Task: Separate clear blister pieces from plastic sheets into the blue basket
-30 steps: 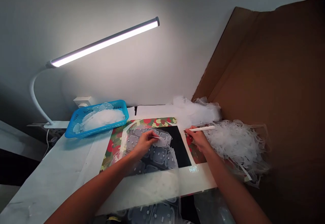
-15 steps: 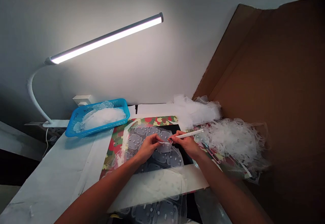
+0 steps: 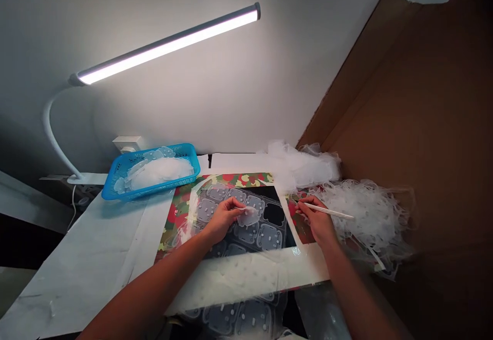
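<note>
My left hand pinches a small clear film piece lifted off a clear sheet of die-cut shapes. That sheet lies over a black panel on a camouflage-patterned mat. One cell of the sheet shows bare black beside the lifted piece. My right hand is closed round a thin white stick tool, whose tip points right, at the mat's right edge, apart from the sheet.
A blue basket with clear film pieces sits at the back left beside a white desk lamp. Heaps of clear plastic scrap lie to the right against a tall cardboard wall. A white strip crosses the sheet in front.
My right hand moved in beside the left with the stick tool, then drew back to the right. The left hand now holds a film piece lifted off the sheet, leaving a bare black cell.
</note>
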A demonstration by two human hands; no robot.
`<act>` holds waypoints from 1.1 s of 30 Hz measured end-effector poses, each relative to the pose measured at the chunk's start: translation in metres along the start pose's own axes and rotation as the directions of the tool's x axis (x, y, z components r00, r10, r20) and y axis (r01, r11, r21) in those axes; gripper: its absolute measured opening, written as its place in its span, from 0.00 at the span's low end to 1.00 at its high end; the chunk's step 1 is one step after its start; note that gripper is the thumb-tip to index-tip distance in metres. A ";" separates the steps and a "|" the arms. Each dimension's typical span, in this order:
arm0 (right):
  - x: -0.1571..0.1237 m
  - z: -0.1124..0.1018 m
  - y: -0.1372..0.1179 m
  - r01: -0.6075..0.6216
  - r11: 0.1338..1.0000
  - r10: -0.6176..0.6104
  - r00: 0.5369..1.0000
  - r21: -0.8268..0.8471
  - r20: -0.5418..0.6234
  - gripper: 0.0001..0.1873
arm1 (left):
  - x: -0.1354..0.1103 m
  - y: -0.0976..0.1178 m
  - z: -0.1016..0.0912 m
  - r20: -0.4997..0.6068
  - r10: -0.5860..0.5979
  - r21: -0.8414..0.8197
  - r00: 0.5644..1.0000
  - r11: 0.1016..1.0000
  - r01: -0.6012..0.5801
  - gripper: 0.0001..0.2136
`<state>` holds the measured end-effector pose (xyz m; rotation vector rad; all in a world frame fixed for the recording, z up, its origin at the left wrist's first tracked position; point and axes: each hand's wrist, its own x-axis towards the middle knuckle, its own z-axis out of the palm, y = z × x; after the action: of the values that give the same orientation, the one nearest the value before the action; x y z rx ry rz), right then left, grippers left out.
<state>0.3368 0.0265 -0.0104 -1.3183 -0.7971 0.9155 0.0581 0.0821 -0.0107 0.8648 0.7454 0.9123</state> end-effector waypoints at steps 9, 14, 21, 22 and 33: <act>-0.008 0.027 0.005 0.055 0.996 -0.052 0.998 -0.066 0.044 0.15 | -0.001 -0.001 -0.003 0.029 0.003 0.022 1.000 1.000 -0.004 0.16; -0.013 0.043 0.003 0.085 0.995 -0.078 0.991 -0.061 0.106 0.14 | -0.002 -0.004 -0.002 0.053 0.074 0.124 0.996 0.989 -0.080 0.15; -0.017 0.053 0.004 0.091 0.987 -0.053 0.963 -0.134 0.264 0.14 | -0.004 0.004 -0.002 0.036 0.190 0.448 0.981 0.874 -0.186 0.04; -0.019 0.055 0.002 0.128 0.974 -0.065 0.950 -0.189 0.306 0.13 | -0.005 0.007 -0.004 0.023 0.207 0.485 0.978 0.853 -0.192 0.05; -0.022 0.087 -0.007 0.506 0.757 -0.141 0.745 -0.414 0.651 0.09 | -0.023 0.001 -0.004 0.126 0.189 0.968 0.974 0.194 -0.162 0.27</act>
<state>0.2506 0.0452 0.0060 -1.3179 -1.8722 0.8091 0.0446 0.0635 -0.0075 2.1599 1.3054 0.5313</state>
